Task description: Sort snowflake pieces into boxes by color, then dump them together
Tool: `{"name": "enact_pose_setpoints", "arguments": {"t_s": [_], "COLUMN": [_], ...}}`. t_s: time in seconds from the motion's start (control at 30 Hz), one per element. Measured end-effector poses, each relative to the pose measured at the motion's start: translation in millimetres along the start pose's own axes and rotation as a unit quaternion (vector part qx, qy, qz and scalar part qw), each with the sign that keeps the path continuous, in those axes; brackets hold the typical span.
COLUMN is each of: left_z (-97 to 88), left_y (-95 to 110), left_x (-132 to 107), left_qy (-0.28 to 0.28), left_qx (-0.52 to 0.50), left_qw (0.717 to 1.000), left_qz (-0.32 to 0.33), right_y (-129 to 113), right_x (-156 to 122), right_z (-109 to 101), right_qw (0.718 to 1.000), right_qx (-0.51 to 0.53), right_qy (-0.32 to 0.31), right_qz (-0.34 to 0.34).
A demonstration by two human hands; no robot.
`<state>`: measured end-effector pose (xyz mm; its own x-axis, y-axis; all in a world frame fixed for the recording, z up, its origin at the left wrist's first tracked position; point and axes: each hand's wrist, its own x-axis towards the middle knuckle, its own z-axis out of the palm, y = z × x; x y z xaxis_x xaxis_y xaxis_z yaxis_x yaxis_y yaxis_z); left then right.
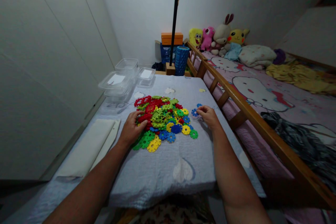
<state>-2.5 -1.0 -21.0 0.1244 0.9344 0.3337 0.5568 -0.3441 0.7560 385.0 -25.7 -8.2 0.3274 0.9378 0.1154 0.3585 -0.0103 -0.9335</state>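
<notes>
A heap of plastic snowflake discs (pixel 162 115) in red, green, yellow and blue lies in the middle of the cloth-covered table. My left hand (pixel 133 126) rests on the heap's left side, its fingers spread over red discs and the thumb apart from them. To the right of the heap, my right hand (pixel 207 114) pinches a blue snowflake disc (pixel 194 112) between thumb and fingertips. Another blue disc (pixel 199 105) shows just behind those fingertips, partly hidden. Yellow discs (pixel 154 144) and green ones spill out at the heap's near edge.
Clear plastic containers (pixel 118 82) with lids stand at the table's far left. A folded white sheet (pixel 89 147) lies along the left edge. A wooden bed rail (pixel 223 84) borders the right side. Behind the table rise a black pole (pixel 174 21) and a blue foam roller (pixel 181 61).
</notes>
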Motion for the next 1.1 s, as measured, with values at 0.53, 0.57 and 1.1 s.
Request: {"name": "enact_pose_setpoints", "arguments": {"t_s": [0.53, 0.57, 1.1], "left_z": [-2.3, -2.3, -1.6], "left_y": [0.9, 1.1, 1.4], "left_x": [0.1, 0.2, -0.6], "left_qy": [-0.016, -0.015, -0.026], "left_qx": [0.006, 0.008, 0.008], "left_qw": [1.0, 1.0, 1.0], "left_qz": [0.0, 0.001, 0.003], "right_y": [21.8, 21.3, -10.9], "right_x": [15.2, 15.3, -18.5], "right_z": [-3.3, -3.7, 25.2], "right_qw": [0.934, 0.931, 0.923], "right_qx": [-0.283, -0.293, -0.323], "right_qy": [0.217, 0.217, -0.146], "right_qz": [0.012, 0.004, -0.15]}}
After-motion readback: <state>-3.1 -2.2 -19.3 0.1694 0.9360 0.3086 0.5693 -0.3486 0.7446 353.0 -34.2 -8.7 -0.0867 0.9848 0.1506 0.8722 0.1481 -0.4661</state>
